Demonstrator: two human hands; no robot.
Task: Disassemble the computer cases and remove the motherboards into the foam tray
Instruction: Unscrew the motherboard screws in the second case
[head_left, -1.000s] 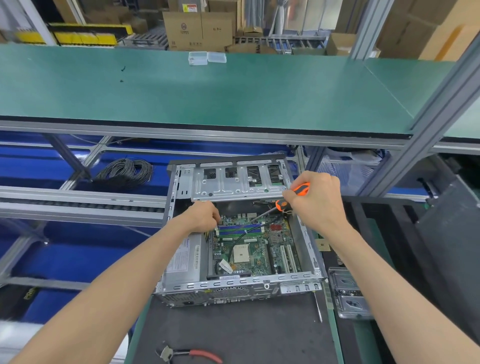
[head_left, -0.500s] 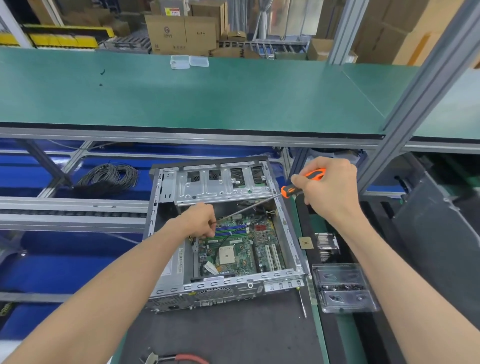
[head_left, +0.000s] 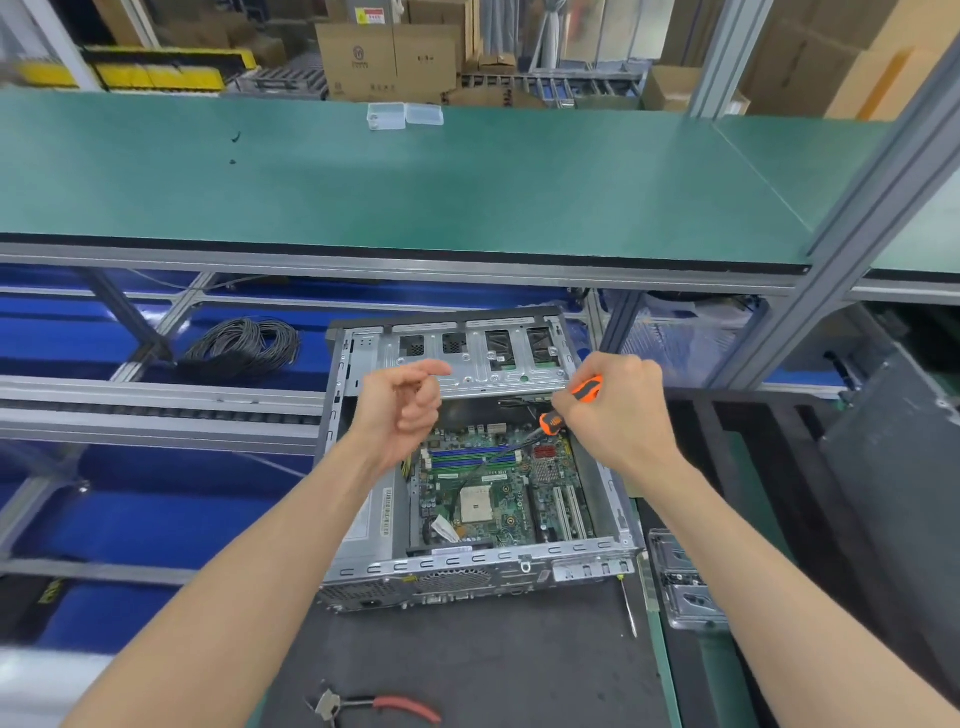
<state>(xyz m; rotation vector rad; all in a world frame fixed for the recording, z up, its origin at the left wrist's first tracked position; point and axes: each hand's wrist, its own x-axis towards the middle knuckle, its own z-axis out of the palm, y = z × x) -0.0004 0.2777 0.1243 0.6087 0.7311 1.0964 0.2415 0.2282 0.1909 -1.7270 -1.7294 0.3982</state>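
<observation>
Green matting covers the long upper shelf (head_left: 415, 197), and below it a dark mat tops the desk (head_left: 467, 670) that carries the open computer case (head_left: 478, 566), lid off, drive cage at the far end. The motherboard (head_left: 498, 493) sits seated flat in the case floor, not yet lifted; black foam tray (head_left: 753, 431) slots wait just right of the case. The right hand (head_left: 613, 415) has its grip wrapped round the orange-handled screwdriver (head_left: 571, 405), shaft angled down toward the board's far edge; the tip is too small to place on any screw. The left hand (head_left: 402, 410) hovers above the case, fingers loosely curled with thumb and forefinger near each other; whether a screw is pinched there I cannot tell. Red-handled pliers (head_left: 384, 706) lie on the mat near the front edge. Likely risks: the driver tip skidding off a screw head and gouging traces or the socket, a loose screw dropping among components, or lifting the board while a screw remains.
</observation>
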